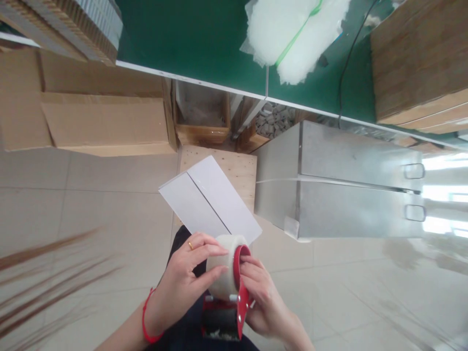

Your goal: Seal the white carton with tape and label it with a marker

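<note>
While braced between both hands, close in over the lap:
Tape gun (226, 312): red, held low and near the body, roll end tipped away from the chest, so that the roll faced the fingers.
Tape roll (224, 265): pale, seated on the red hub of the gun, just above the handle part.
Left hand (185, 282): closed around the outer face of the roll, fingers laid flat across the tape, seemingly to feel for the loose end or steady the roll; ring on one finger, red cord (146, 317) at the wrist.
Right hand (261, 300): clamped on the red side plate of the gun, thumb near the hub, carrying the weight so the other hand stayed free to work.
Hands together: close, either side of the roll, not touching each other as far as could be told.
White box (210, 202): just beyond the roll, flaps shut with the seam facing up, tilted, resting on the knees and partly over a wooden stool (239, 168).
Metal cabinet (340, 180): right of the box, two drawer handles showing.
Flat cardboard (91, 112): left, stacked on the tiled floor.
Green table (204, 39): farthest off, with a banded white bundle (292, 34) on top.
</note>
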Tool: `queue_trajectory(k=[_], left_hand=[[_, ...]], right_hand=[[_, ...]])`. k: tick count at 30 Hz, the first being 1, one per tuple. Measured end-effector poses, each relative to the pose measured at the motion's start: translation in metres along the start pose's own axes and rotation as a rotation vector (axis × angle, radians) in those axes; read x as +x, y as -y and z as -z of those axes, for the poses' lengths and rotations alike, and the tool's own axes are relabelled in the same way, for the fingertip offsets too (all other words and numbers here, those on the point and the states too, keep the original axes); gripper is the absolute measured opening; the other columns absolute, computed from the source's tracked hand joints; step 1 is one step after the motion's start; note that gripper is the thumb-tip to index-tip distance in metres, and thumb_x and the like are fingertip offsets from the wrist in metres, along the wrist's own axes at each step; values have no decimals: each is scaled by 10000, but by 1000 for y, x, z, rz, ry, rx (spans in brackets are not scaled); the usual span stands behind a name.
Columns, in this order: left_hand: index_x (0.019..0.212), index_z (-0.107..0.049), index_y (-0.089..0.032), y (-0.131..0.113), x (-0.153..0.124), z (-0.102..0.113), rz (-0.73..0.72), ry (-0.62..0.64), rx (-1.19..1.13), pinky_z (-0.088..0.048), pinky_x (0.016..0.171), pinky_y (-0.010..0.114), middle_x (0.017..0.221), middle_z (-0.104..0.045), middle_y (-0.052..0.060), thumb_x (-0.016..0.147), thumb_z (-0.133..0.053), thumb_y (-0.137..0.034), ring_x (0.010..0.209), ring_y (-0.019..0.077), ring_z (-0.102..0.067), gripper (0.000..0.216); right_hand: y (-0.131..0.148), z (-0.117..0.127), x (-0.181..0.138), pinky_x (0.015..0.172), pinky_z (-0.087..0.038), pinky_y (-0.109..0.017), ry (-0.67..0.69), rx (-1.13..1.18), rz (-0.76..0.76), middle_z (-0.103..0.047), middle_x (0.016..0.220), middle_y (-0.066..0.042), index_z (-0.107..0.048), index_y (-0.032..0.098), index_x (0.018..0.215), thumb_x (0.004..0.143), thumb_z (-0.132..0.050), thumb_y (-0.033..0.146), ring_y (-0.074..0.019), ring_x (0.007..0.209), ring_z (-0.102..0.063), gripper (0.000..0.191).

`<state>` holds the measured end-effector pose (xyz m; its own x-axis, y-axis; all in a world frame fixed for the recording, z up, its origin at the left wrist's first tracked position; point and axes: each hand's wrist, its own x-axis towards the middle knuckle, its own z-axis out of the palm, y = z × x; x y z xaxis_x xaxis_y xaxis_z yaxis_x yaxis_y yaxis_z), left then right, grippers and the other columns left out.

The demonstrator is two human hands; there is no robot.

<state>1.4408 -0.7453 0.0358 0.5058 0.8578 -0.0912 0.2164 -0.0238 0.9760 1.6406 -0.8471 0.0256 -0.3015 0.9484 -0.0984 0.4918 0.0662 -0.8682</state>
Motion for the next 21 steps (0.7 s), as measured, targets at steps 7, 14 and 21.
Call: queue_trajectory(k=[7, 14, 21], left_hand=[[876, -744, -238, 3, 4, 2, 133, 84, -169, -488, 785, 160, 870, -672, -39, 881, -701, -95, 838, 88, -646, 149], [829, -699, -197, 9, 10, 4, 66, 198, -229, -471, 738, 192, 830, -637, -18, 916, -649, -105, 797, 102, -608, 136], [844, -506, -194, 13, 15, -1, 19, 364, -100, -430, 761, 255, 874, -522, 12, 1019, -447, -194, 824, 147, -495, 185]], right_hand=[[4, 12, -2, 973, -453, -366, 89, 40, 11, -606, 802, 1, -458, 229, 817, 921, -492, 219, -163, 783, -585, 111], [4, 20, -2, 981, -431, -349, 165, 114, -7, -516, 763, 31, -381, 233, 773, 841, -488, 201, -151, 756, -539, 131], [2, 17, -2, 943, -439, -351, 160, 138, -27, -473, 720, 42, -384, 234, 752, 934, -515, 266, -148, 705, -506, 226]])
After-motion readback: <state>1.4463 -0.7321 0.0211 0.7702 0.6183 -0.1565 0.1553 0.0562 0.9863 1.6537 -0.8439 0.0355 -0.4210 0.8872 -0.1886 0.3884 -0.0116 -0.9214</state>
